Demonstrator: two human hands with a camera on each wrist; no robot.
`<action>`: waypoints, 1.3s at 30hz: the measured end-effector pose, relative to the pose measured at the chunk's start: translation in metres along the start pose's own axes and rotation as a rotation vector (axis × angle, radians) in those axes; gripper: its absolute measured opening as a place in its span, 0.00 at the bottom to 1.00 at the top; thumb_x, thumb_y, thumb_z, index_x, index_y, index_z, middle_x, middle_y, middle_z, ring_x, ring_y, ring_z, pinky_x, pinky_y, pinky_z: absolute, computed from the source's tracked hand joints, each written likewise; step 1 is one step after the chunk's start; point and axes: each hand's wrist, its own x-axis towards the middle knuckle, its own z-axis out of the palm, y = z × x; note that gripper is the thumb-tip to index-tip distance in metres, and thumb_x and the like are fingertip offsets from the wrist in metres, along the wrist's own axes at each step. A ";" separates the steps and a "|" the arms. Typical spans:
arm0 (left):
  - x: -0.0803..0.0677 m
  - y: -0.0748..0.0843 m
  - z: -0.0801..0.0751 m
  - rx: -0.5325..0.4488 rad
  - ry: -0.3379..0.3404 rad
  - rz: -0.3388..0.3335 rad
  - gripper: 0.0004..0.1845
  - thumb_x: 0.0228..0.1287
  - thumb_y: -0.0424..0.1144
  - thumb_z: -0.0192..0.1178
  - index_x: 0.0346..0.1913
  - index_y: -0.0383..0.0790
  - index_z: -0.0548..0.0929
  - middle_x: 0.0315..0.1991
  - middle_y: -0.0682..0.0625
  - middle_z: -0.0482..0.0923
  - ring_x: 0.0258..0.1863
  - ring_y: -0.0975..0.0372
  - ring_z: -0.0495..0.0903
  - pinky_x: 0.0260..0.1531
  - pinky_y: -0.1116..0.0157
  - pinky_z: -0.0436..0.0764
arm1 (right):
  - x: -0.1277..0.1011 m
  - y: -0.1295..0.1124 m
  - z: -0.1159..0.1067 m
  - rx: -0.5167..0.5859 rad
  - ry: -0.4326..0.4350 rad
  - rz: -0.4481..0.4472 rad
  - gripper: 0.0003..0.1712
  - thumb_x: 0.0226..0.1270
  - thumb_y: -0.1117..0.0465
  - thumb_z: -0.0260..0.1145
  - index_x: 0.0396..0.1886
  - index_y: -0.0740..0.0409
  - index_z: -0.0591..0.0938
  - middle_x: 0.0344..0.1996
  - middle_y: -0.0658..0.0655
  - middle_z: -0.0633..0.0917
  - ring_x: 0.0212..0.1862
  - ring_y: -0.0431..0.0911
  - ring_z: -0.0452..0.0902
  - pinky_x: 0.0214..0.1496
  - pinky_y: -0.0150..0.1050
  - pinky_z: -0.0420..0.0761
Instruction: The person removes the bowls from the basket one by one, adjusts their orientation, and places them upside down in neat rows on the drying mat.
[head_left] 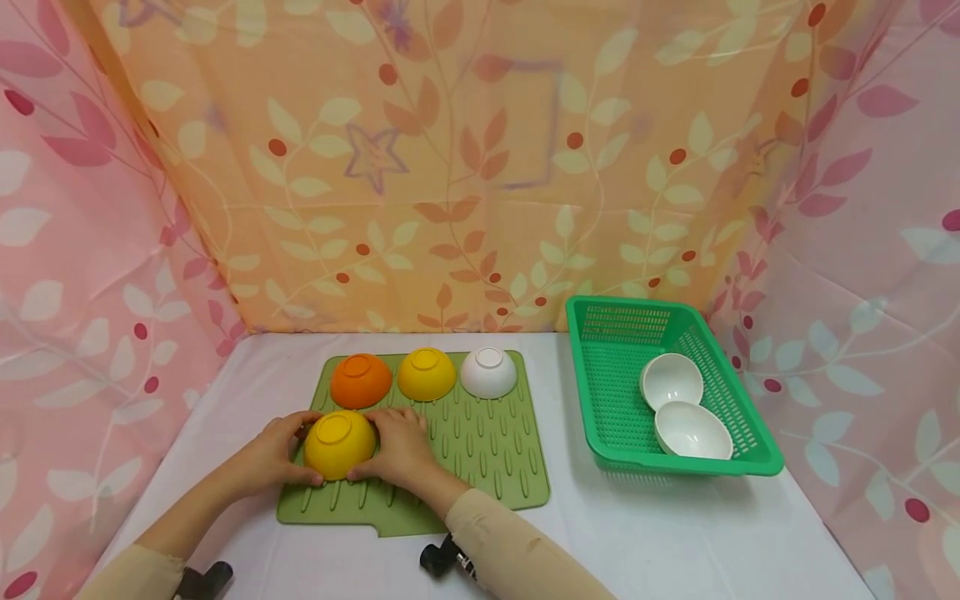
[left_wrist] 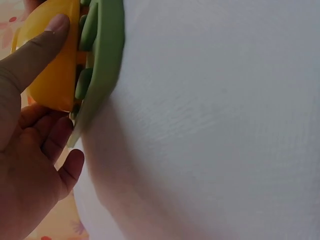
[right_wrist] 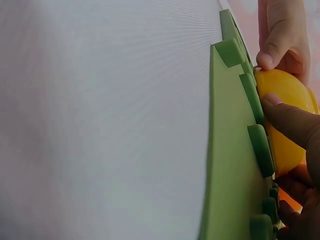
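An upside-down yellow bowl [head_left: 339, 450] sits on the left front part of a green drying mat [head_left: 491, 492]. My left hand [head_left: 279, 452] holds it from the left side, thumb at the front and fingers round behind. From the right, my right hand [head_left: 401, 446] grips the same bowl with its thumb low at the front. In the left wrist view, the left thumb lies on the yellow bowl [left_wrist: 52, 65]. The right wrist view shows both thumbs against the bowl [right_wrist: 287, 125], its rim down by the mat's raised ribs.
Along the mat's back edge stand an orange bowl [head_left: 361, 382], another yellow bowl [head_left: 427, 375] and a white bowl [head_left: 488, 373], all upside down. To the right, a green basket [head_left: 588, 408] holds two white bowls [head_left: 693, 432]. A patterned cloth [head_left: 450, 167] hangs behind the table.
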 end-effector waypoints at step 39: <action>0.009 0.019 -0.017 -0.035 0.087 0.074 0.30 0.59 0.55 0.74 0.63 0.54 0.81 0.59 0.51 0.80 0.55 0.50 0.74 0.52 0.40 0.77 | -0.015 0.005 -0.056 0.248 -0.169 -0.051 0.46 0.59 0.44 0.78 0.74 0.54 0.72 0.69 0.51 0.77 0.71 0.48 0.70 0.72 0.48 0.71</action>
